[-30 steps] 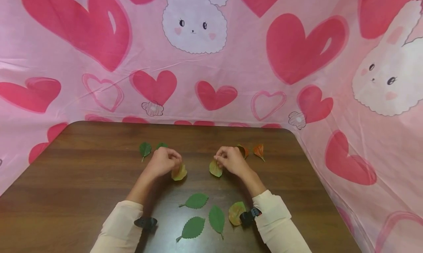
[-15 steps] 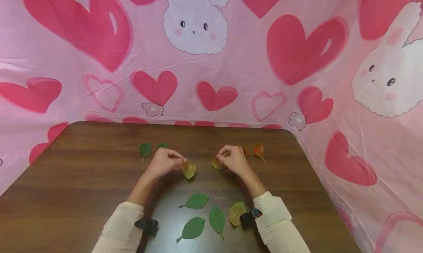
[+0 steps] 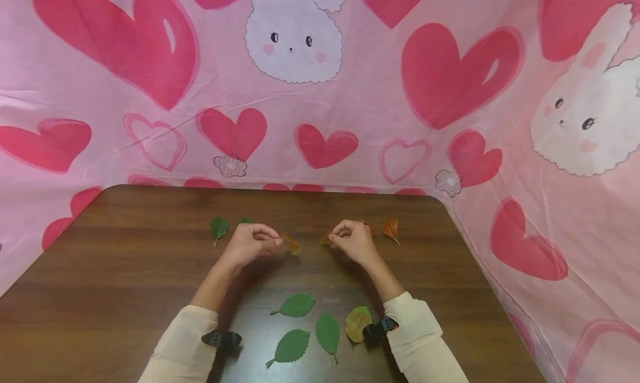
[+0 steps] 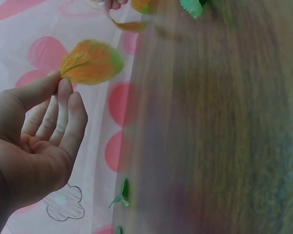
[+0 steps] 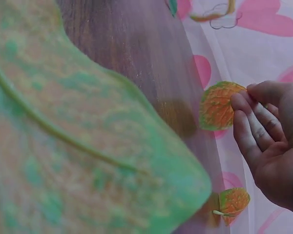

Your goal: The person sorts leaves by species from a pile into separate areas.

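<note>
My left hand (image 3: 250,245) pinches an orange-yellow leaf (image 3: 291,245) by its stem end between thumb and fingertip, above the table's middle. In the left wrist view that leaf (image 4: 91,63) shows its broad face with a greenish tip. To the right, my right hand (image 3: 354,243) pinches another orange leaf (image 3: 325,240), mostly edge-on in the head view. The right wrist view shows this leaf (image 5: 219,107) with netted veins and a green rim. Both leaves are held apart from each other.
On the brown table (image 3: 125,260), three green leaves (image 3: 297,304) and a yellow-green leaf (image 3: 358,323) lie between the forearms. Behind the left hand are two green leaves (image 3: 219,227); behind the right, two orange leaves (image 3: 391,230). A pink heart-print cloth (image 3: 320,105) borders the table.
My left hand has shifted slightly right, and its leaf has swung from hanging broadside to nearly edge-on. The leaf in my right hand has also tipped up from hanging.
</note>
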